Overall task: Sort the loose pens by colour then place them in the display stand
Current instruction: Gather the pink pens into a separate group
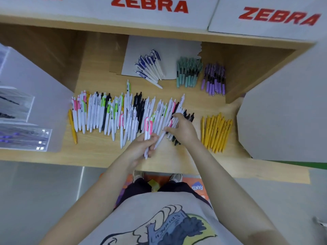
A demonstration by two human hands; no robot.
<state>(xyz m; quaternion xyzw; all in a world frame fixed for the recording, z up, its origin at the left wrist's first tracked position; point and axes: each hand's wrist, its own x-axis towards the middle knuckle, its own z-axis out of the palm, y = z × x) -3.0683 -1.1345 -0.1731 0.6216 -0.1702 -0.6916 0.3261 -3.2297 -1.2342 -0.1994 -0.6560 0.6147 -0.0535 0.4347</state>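
Over mixed pens (123,112) | left hand (141,145) grips pink-clipped pens (147,131) | right hand (184,128) pinches one

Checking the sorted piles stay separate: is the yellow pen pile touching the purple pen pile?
Apart. The head view shows the yellow pen pile near the desk's front right and the purple pen pile farther back, with bare wood between them.

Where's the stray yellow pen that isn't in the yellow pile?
In the head view, the stray yellow pen lies at the far left end of the mixed pen row, beside a pink-clipped white pen.
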